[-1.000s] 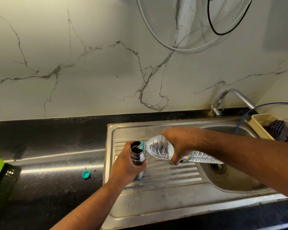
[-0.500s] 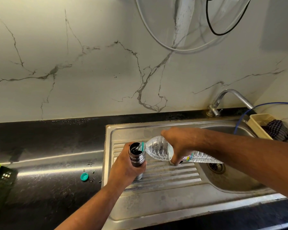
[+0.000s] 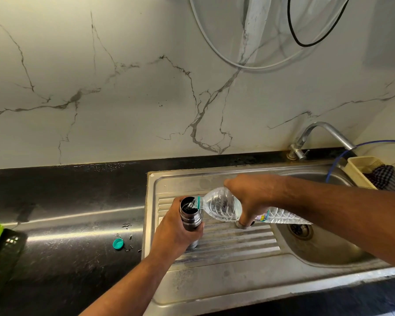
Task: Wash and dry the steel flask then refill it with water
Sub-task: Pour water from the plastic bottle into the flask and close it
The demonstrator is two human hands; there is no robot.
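- Unmoved since earlier: left hand (image 3: 176, 233) grips the upright dark steel flask (image 3: 191, 216), mouth up, over the sink's ribbed drainboard (image 3: 237, 247).
- Right hand (image 3: 251, 197) grasps a clear plastic bottle (image 3: 221, 207) tipped sideways, neck at the flask's mouth.

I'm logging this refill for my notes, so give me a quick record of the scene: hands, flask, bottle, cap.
left hand: grips flask, upright over drainboard
right hand: holds bottle, tilted, mouth at flask opening
water: pouring into flask
flask: open, no lid on
cap: teal, loose on counter, left of sink
stage: refilling under way
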